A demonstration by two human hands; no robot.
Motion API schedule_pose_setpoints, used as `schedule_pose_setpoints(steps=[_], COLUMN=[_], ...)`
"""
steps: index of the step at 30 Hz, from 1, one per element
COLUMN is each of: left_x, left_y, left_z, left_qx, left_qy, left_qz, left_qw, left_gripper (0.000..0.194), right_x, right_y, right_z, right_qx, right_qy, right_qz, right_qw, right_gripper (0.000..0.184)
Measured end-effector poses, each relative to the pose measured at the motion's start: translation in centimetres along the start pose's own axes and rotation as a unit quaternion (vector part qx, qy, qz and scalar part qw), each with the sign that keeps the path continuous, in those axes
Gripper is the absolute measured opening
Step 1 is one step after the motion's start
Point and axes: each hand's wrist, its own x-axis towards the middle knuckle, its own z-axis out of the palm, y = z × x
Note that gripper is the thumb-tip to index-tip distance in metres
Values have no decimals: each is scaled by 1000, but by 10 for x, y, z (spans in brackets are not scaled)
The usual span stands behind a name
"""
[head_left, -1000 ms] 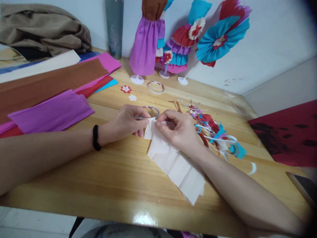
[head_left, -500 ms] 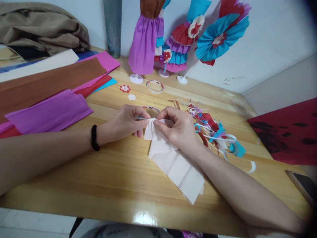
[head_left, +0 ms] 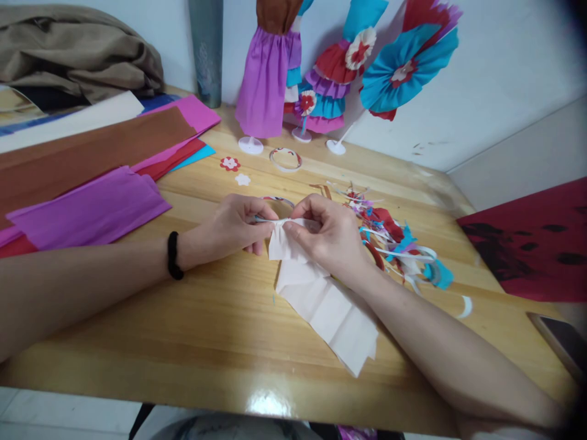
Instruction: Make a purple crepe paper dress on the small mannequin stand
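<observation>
A strip of white crepe paper (head_left: 328,308) hangs from my fingers onto the wooden table, its upper edge bunched into small pleats. My right hand (head_left: 328,235) pinches that edge between thumb and index finger. Just to the left, my left hand (head_left: 241,223) is closed at the paper's corner, with a thin pale strip (head_left: 262,219) running between its fingertips along the edge. Whether that strip is tape or wire I cannot make out. Both hands are close together above the table. Behind them a ring (head_left: 279,200) is partly hidden.
Folded crepe sheets, purple (head_left: 92,208) and brown (head_left: 98,146) among them, lie at left. Paper dresses on stands (head_left: 261,85) are at the back. A pile of scraps (head_left: 398,244) lies right, near a phone-like object (head_left: 559,342). Two paper flowers (head_left: 230,164) rest mid-table.
Almost nothing differs. My fingers keep their pinch on the white crepe paper, and the whole view has shifted slightly.
</observation>
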Motion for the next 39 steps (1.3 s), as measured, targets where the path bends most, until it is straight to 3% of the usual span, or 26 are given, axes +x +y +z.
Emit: schedule_pose_setpoints(steps=[5, 12, 31, 39], left_x=[-1, -1, 1, 2], left_y=[2, 3, -2, -6], left_z=[1, -6, -8, -8], left_qx=[-9, -22, 12, -4], left_qy=[2, -39, -21, -22], left_qz=[-2, 13, 11, 34], left_qw=[1000, 999, 1000, 999], left_gripper=[6, 8, 17, 18], right_x=[2, 5, 3, -4], right_y=[4, 9, 6, 2], right_z=[0, 2, 2, 2], right_qx=[29, 111, 95, -8], right_qy=[-5, -46, -9, 47], right_qz=[17, 33, -3, -35], right_qw=[999, 992, 995, 998], right_gripper=[12, 22, 20, 11])
